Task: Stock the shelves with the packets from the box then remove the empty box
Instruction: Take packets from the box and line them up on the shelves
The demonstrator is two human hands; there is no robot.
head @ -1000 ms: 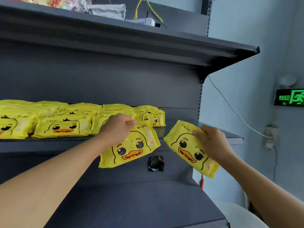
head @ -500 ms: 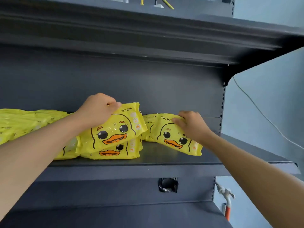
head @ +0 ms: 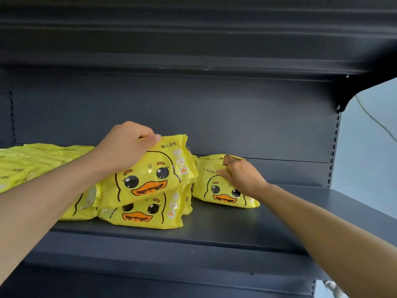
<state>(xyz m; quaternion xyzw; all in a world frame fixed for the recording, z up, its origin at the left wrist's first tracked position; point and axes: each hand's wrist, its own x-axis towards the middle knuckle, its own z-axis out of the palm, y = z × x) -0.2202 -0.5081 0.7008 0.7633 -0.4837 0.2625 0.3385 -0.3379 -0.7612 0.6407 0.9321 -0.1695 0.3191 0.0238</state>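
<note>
While both arms reach onto the dark shelf (head: 214, 231), the left hand (head: 125, 147) grips the top edge of a yellow duck packet (head: 150, 173), fingers curled over it; this packet lies tilted on top of another duck packet (head: 146, 214) at the shelf front. Right hand (head: 240, 175): fingers and thumb pinch the top of a separate packet (head: 221, 190), which rests on the shelf just right of the stack. Further yellow packets (head: 32, 160) lie in a row to the left. Upper shelf (head: 193, 39) overhead. No box in view.
</note>
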